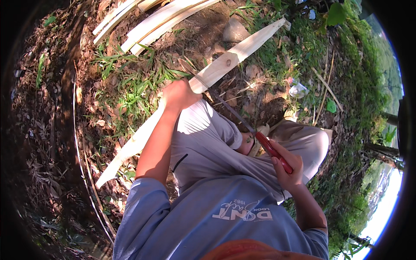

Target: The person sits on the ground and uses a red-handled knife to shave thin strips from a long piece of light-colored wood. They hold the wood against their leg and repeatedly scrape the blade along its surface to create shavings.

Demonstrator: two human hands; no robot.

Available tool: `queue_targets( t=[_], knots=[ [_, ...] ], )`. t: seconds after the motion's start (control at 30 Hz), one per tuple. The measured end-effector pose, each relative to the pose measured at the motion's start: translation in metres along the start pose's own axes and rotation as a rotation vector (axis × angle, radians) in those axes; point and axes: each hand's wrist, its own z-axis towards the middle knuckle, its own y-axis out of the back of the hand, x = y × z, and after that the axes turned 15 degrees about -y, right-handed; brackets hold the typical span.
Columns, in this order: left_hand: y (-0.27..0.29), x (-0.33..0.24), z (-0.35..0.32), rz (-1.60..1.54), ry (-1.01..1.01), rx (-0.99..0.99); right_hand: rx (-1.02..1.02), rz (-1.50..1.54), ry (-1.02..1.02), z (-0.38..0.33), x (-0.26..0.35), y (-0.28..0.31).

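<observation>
A long pale wooden plank [229, 60] with a dark knot lies slantwise from lower left to upper right, across my left knee. My left hand [182, 94] is closed around its middle and presses it near the knee. In my right hand [287, 167] is the red handle of a saw [236, 113] with a long, narrow, dark blade. Its blade crosses the plank just beyond my left hand, nearly square to the plank's length. The blade's teeth are too small to make out, and the fingers under the plank are hidden.
Several pale split planks [162, 21] lie on the ground at the far left. A stone [235, 30] rests near the plank's far end. White litter [298, 90] and thin sticks [327, 89] lie on the right, among grass and dry leaves. Long thin canes [89, 182] run along the left.
</observation>
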Motion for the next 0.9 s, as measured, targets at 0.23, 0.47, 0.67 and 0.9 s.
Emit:
queue_targets(
  t=[0.23,0.47,0.67,0.9],
  knots=[
    [0.002,0.004,0.003,-0.028,0.016,0.023,-0.074,0.09,0.037,0.015,0.018,-0.01],
    [0.007,0.0,0.0,-0.01,-0.036,-0.004,-0.133,0.232,-0.037,0.025,-0.003,-0.012],
    [0.008,-0.005,-0.002,-0.007,0.015,0.046,-0.071,0.236,0.001,0.018,0.004,-0.014],
    [0.005,-0.007,-0.006,0.008,0.007,0.039,-0.027,0.293,0.021,0.061,-0.002,-0.081]
  ],
)
